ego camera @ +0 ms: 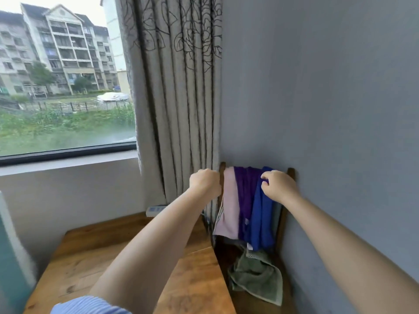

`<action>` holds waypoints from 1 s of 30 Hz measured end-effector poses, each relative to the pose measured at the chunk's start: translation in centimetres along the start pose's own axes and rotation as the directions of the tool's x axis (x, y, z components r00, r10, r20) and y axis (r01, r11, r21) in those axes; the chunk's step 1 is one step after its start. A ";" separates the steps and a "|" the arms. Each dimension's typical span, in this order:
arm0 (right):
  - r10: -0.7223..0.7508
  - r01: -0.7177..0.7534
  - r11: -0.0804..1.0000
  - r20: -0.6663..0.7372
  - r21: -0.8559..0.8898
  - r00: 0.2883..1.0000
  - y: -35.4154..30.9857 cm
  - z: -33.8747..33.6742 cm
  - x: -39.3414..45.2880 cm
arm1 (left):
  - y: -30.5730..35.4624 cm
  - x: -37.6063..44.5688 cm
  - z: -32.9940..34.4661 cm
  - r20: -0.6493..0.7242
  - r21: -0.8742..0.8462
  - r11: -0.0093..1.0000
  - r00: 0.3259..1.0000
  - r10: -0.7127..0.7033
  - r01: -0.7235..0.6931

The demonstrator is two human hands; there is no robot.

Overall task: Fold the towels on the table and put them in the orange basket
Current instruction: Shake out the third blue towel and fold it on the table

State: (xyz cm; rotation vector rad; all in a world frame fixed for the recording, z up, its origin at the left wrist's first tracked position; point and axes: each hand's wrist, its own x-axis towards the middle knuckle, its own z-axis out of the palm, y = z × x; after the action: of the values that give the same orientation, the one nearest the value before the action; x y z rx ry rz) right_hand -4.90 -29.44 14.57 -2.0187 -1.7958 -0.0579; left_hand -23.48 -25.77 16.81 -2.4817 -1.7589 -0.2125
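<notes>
Three towels hang over the back of a wooden chair (290, 172) against the grey wall: a pink towel (229, 209) on the left, a purple towel (246, 196) in the middle and a blue towel (261, 220) on the right. A green towel (256, 275) lies crumpled on the chair seat below them. My right hand (280, 185) pinches the top of the blue towel at the chair back. My left hand (205, 181) is a closed fist just left of the chair's left post, beside the curtain, with nothing visible in it. No orange basket is in view.
A wooden table (127, 264) fills the lower middle, its right edge close to the chair. A patterned curtain (181, 98) hangs behind my left hand. A window (63, 75) is at the left, with a white device (156, 210) at the table's far edge.
</notes>
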 end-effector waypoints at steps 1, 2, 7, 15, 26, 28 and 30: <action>0.027 -0.027 1.000 0.005 0.002 1.000 0.7 0.2 1.3 | 0.2 1.7 0.4 0.005 -0.008 1.000 1.000 0.021 -0.021; 0.049 -0.049 0.999 0.003 0.001 0.999 1.5 0.5 2.4 | 0.5 3.2 0.9 0.013 -0.017 0.999 0.999 0.040 -0.040; 0.178 -0.178 0.984 -0.001 -0.019 0.984 6.1 2.0 8.0 | 1.9 11.0 3.7 0.066 -0.053 0.991 0.990 0.128 -0.125; 0.329 -0.333 0.942 0.080 0.048 0.941 12.4 5.5 13.2 | 4.9 18.9 9.6 0.227 -0.160 0.975 0.955 0.190 -0.156; 0.285 -0.327 0.926 0.218 0.191 0.934 19.5 13.6 23.6 | 10.1 27.2 19.2 0.275 -0.456 0.885 0.961 0.042 0.092; 0.258 -0.301 0.935 0.223 0.188 0.940 20.3 15.0 24.6 | 10.7 28.2 20.4 0.275 -0.481 0.867 0.961 0.010 0.128; 0.212 -0.241 0.961 0.198 0.137 0.957 21.2 16.3 25.4 | 11.5 29.2 21.5 0.276 -0.518 0.842 0.961 -0.004 0.153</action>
State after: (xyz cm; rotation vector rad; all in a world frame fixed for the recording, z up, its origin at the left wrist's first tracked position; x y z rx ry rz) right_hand 15.21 -1.42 1.64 -2.1556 -1.5991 0.3398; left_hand -1.79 0.88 0.53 -2.9331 -2.1608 -0.4582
